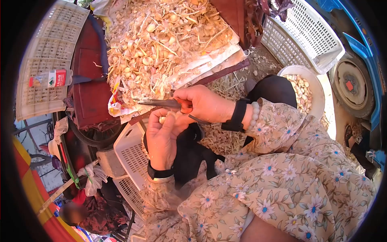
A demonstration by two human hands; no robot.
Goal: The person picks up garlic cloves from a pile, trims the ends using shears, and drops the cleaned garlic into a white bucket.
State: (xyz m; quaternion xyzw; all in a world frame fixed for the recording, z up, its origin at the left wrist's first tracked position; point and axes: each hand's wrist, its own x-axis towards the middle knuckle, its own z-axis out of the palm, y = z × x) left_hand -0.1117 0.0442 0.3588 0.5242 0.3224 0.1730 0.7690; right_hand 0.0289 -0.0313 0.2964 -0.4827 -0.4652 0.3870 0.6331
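My right hand (205, 104) is closed round a pair of scissors (158, 103), whose dark blades point left over the table edge. Just below it, my left hand (162, 139) pinches a pale garlic clove (162, 119) between thumb and fingers. The two hands are close together, and the clove is partly hidden by the fingertips. Beyond them a large heap of garlic cloves, stalks and dry skins (147, 44) covers the table.
A white bucket (318, 86) of garlic cloves stands at right, near a wheel (351, 84) and a white plastic crate (306, 32). Another crate (131, 151) sits below the table. A bottle (50, 79) lies on a crate at left. Another person (102, 213) is at lower left.
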